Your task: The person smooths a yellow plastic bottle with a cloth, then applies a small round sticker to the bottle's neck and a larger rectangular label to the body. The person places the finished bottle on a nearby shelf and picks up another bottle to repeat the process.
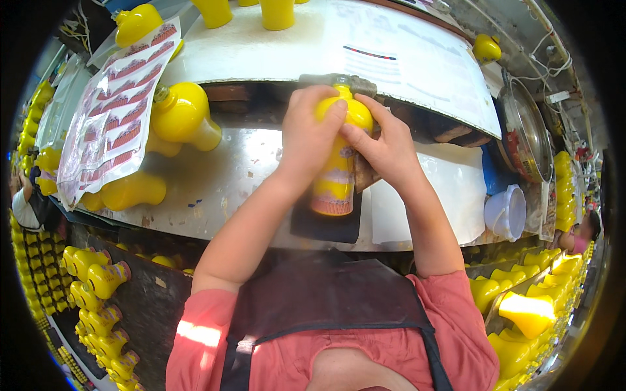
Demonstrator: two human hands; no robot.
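A glossy yellow vase (334,182) with a patterned decal band round its lower part lies in front of me, its narrow neck pointing away and its base toward me. My left hand (310,127) wraps the left side of its rounded shoulder, thumb on top. From the right, my right hand (385,140) grips the same shoulder, thumb pressed on the surface. Under the base is a dark cloth (324,225). Beyond the neck sits a greyish rolled cloth or pad (365,86). Whatever supports the vase is mostly hidden.
A sheet of printed decals (111,117) leans at left over plain yellow vases (182,112). White paper (424,208) lies on the metal worktop (241,169) at right, near a small white bucket (505,212). Racks of yellow vases (528,313) flank me; a white board (417,52) is beyond.
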